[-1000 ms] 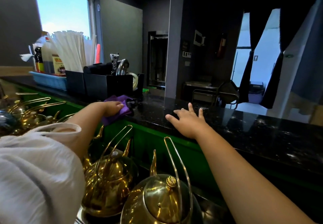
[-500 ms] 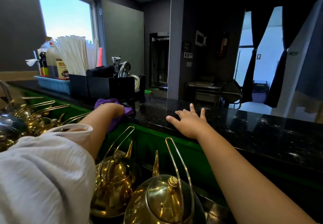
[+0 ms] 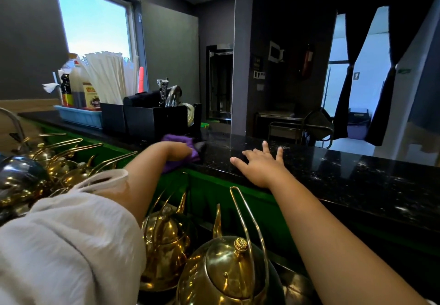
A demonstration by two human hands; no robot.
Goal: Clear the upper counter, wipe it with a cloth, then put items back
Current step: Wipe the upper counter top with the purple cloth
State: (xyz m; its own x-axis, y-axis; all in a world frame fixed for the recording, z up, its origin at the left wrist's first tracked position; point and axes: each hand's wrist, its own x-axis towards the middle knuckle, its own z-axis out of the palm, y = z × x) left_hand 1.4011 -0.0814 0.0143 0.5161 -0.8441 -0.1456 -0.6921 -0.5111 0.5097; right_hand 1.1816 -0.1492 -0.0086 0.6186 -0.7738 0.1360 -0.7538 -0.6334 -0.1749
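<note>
On the black speckled counter (image 3: 333, 173), left fingers (image 3: 186, 153) clutch a purple cloth (image 3: 178, 139), right fingers (image 3: 265, 148) lie spread flat.

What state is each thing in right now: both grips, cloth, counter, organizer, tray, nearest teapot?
left grip: holds the purple cloth against the counter.
right grip: open, flat on the counter.
purple cloth: bunched, at the counter's near edge.
black organizer: upright on the counter, just behind the cloth.
blue tray: on the counter, holding bottles.
nearest gold teapot: lid on, handle raised.
</note>
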